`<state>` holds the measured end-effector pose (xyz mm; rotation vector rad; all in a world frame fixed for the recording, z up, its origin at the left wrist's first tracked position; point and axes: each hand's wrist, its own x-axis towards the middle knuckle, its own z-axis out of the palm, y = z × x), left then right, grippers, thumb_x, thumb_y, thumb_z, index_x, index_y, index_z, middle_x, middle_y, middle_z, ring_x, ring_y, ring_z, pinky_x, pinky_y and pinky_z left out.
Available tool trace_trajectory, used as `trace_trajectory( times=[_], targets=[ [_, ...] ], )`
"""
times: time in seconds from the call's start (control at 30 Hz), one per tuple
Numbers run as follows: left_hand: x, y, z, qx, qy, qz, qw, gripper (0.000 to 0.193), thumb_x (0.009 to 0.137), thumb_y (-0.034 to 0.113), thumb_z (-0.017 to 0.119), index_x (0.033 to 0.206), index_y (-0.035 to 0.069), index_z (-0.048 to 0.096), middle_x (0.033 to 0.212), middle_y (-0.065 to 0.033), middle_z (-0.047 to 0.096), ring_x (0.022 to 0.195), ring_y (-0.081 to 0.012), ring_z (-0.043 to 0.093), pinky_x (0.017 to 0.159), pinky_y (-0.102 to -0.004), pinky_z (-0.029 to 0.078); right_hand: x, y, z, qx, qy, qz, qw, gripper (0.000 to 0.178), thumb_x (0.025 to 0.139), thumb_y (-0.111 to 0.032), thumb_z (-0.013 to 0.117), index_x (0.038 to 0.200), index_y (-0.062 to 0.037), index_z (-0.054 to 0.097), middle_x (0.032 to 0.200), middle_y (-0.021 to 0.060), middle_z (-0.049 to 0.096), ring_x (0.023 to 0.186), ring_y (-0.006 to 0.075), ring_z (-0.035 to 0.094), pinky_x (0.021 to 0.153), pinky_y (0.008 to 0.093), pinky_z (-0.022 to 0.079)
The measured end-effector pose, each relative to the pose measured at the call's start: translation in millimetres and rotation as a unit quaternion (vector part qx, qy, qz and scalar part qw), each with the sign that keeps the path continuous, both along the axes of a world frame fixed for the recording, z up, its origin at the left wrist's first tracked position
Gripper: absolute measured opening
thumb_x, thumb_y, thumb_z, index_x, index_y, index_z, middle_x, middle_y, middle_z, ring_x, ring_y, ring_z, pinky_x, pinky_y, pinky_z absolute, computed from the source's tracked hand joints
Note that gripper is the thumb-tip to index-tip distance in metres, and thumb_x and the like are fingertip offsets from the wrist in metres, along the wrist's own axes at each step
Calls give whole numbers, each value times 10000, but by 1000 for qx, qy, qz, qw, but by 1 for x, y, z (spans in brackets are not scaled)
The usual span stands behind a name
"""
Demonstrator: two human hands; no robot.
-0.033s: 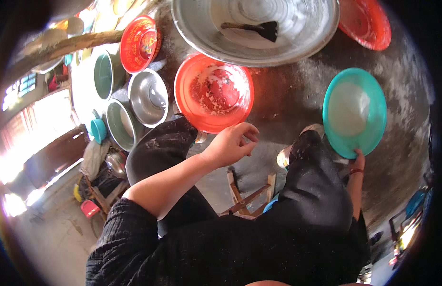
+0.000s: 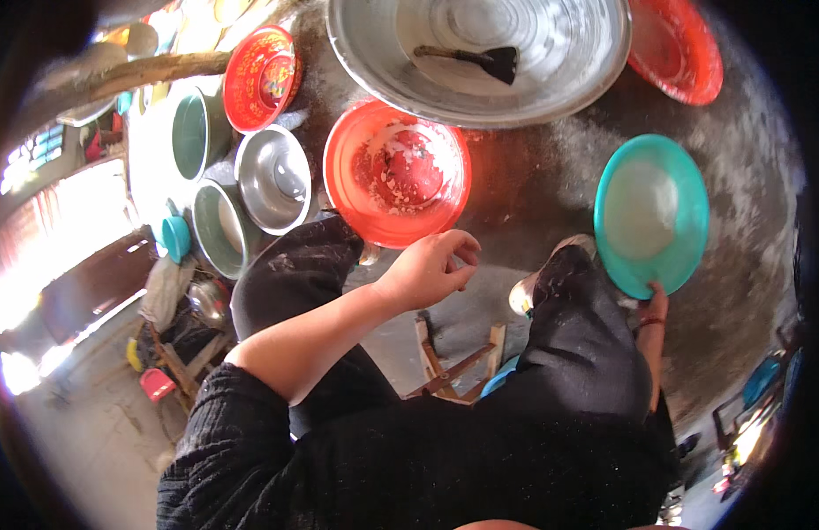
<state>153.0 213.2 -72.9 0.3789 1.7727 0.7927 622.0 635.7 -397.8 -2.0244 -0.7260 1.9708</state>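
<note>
My right hand (image 2: 654, 309) grips the near rim of a teal plastic basin (image 2: 696, 199) at the right. Pale, cloudy liquid covers the basin's bottom. My left forearm lies across my left thigh, and my left hand (image 2: 427, 272) hangs in front of it with loosely bent fingers and nothing visible in them. Just beyond that hand is a red basin (image 2: 343, 168), its inside smeared with white residue. A large metal basin (image 2: 374, 71) stands farther off, with a dark-bladed scraper (image 2: 498, 64) lying in it.
Another red basin (image 2: 692, 53) is at the far right. On the left stand a steel bowl (image 2: 272, 177), green tubs (image 2: 190, 132), a patterned red basin (image 2: 241, 84) and a small teal cup (image 2: 175, 237). A wooden stool frame (image 2: 453, 371) shows between my legs.
The view has shifted slightly. The teal basin and my right hand appear a little lower and farther left in the picture; my left hand has barely moved.
</note>
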Motion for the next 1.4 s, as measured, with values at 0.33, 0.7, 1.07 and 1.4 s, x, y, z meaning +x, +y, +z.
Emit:
trace_trajectory(
  times=[0.33, 0.7, 1.07, 1.4],
  targets=[
    [-5, -53, 17, 130, 150, -21, 980, 230, 885, 182, 656, 1029, 6, 688, 947, -195, 747, 912, -375, 733, 838, -474, 573, -91, -20, 188, 188, -59, 207, 958, 234, 925, -274, 678, 906, -42, 660, 831, 61, 653, 661, 191, 588, 593, 379, 466],
    [-32, -129, 55, 208, 285, 76, 933, 210, 877, 179, 672, 1052, 72, 721, 934, -181, 743, 921, -368, 733, 854, -465, 568, -235, -55, 393, 216, 165, 206, 940, 423, 869, -18, 666, 1287, 21, 614, 1235, 133, 692, 1127, 303, 686, 967, 451, 576],
    [-103, -227, 82, 126, 177, 406, 888, 254, 903, 154, 637, 1065, -25, 716, 885, -147, 780, 761, -206, 756, 724, -365, 602, -278, -203, 364, 205, 138, 300, 921, 495, 823, 25, 626, 1317, 14, 589, 1243, 132, 674, 1137, 302, 670, 1013, 467, 553],
    [-97, -244, 95, 214, 183, 389, 877, 248, 952, 151, 619, 1111, -32, 671, 969, -179, 768, 850, -246, 788, 799, -381, 608, -335, -287, 281, 298, -51, 347, 888, 357, 797, -36, 700, 1138, 68, 695, 1001, 128, 735, 818, 251, 693, 717, 406, 546]
  ],
)
